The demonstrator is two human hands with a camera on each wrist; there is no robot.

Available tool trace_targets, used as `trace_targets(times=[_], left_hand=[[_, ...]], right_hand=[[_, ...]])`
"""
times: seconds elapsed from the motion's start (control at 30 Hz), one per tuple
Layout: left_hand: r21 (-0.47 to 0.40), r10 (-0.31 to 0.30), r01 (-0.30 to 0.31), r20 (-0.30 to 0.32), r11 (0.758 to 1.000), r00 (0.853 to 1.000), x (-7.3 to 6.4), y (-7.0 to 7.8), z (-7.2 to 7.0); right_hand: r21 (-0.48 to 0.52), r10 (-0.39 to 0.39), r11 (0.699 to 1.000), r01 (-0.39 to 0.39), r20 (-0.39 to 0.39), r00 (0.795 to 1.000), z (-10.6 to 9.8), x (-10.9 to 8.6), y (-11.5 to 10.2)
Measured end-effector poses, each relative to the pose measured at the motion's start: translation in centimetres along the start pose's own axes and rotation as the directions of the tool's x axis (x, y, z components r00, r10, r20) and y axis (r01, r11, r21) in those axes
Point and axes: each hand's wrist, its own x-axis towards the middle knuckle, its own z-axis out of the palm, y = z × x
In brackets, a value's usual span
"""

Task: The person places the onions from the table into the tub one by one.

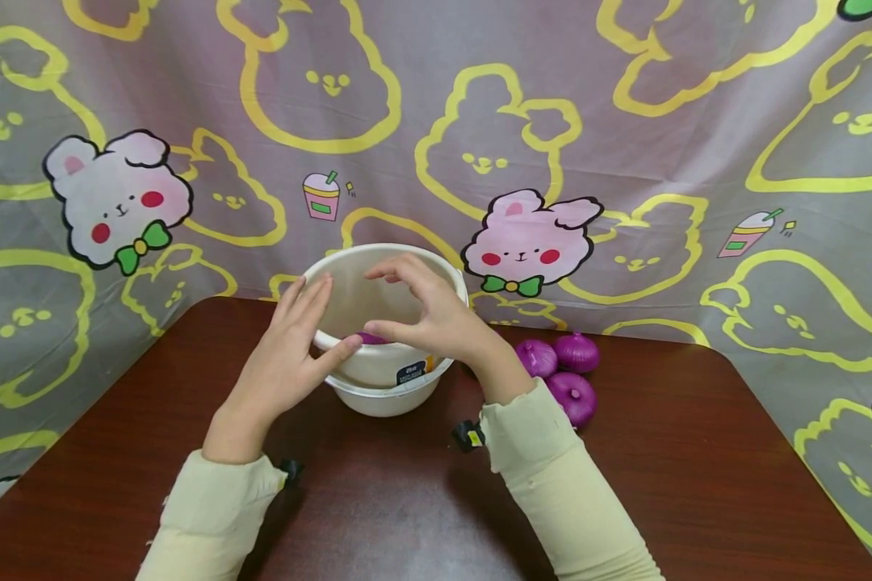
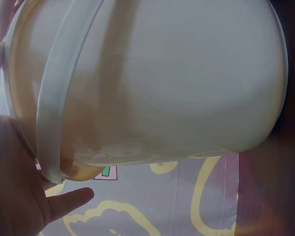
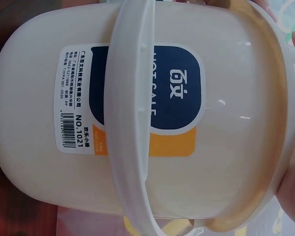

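A cream plastic bucket (image 1: 378,403) stands upright on the table, its white handle (image 3: 130,118) hanging down across the label side. Inside, a bit of a purple onion (image 1: 373,338) shows above the near rim; the rest is hidden. My left hand (image 1: 283,359) is at the bucket's left rim, fingers extended and thumb over the near edge. Above the opening is my right hand (image 1: 436,315), fingers loosely bent and thumb apart, with nothing visible between them. The right wrist view shows the dark blue and orange label (image 3: 179,93) close up.
Several purple onions (image 1: 572,397) lie together on the dark wooden table (image 1: 698,452), to the right of the bucket and beside my right forearm. A patterned curtain (image 1: 647,145) hangs right behind the table's back edge.
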Motion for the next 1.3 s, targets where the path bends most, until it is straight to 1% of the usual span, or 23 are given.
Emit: trace_targets(times=[0.13,0.37,0.53,0.73,0.83,0.97,1.07,1.2,1.3], left_hand=[[0.000,0.005,-0.005,-0.003,1.000,1.000,0.0,0.0,0.0],[0.004,0.001,-0.001,0.000,1.000,1.000,0.0,0.1,0.0],[0.003,0.003,-0.003,0.002,1.000,1.000,0.0,0.1,0.0],[0.002,0.004,-0.004,0.002,1.000,1.000,0.0,0.1,0.1],[0.002,0.006,-0.006,-0.001,1.000,1.000,0.0,0.0,0.1],[-0.003,0.007,-0.007,0.000,1.000,1.000,0.0,-0.1,0.2],[-0.005,0.008,-0.008,0.001,1.000,1.000,0.0,-0.1,0.2],[-0.006,0.005,-0.005,0.000,1.000,1.000,0.0,-0.1,0.2],[-0.009,0.001,-0.001,-0.001,1.000,1.000,0.0,-0.1,0.1]], right_hand=[[-0.003,0.000,1.000,0.000,-0.003,1.000,-0.1,-0.1,0.0],[-0.041,0.020,0.999,-0.019,0.026,0.999,-0.5,-0.4,-0.1],[-0.085,0.037,0.996,-0.031,0.067,0.997,-0.9,-0.7,0.1],[-0.163,0.092,0.984,-0.069,0.140,0.986,-1.3,-1.2,-0.1],[-0.186,0.100,0.980,-0.070,0.159,0.982,-1.5,-1.5,-0.3],[-0.229,0.088,0.972,-0.048,0.169,0.982,-1.7,-1.9,-0.5],[-0.310,0.082,0.950,-0.028,0.164,0.983,-1.8,-2.2,-0.5],[-0.429,0.090,0.903,-0.017,0.151,0.984,-1.9,-2.4,-0.8],[-0.488,0.100,0.873,-0.016,0.145,0.984,-2.1,-2.6,-1.0]])
